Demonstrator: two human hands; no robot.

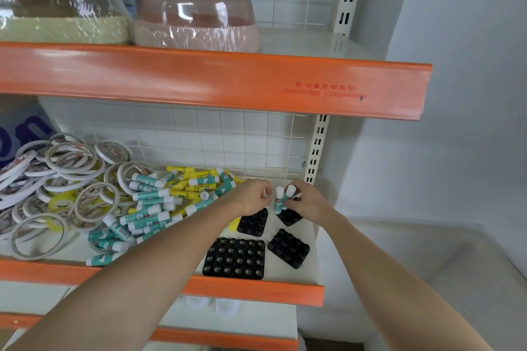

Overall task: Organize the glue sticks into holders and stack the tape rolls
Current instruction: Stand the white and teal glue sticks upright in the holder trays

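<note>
The right hand [306,202] pinches two upright glue sticks [279,202] over a black holder [289,218]; the left hand [255,196], fingers curled, seems empty. Light, stiff, smooth tubes: best held mid-barrel

Glue sticks [148,209]: teal bodies with white caps, some yellow [182,186]. Tape rolls [71,162]: white rims, cores apparently printed red, a few yellow; holders [234,258]: black, dimpled grid. Shelf edge [216,82]: orange, red print.

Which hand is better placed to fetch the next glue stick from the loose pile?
The left hand, probably. It lies right beside the pile of glue sticks, apparently holding nothing. The right hand is farther away and busy: it grips two upright glue sticks over the black holder.
</note>
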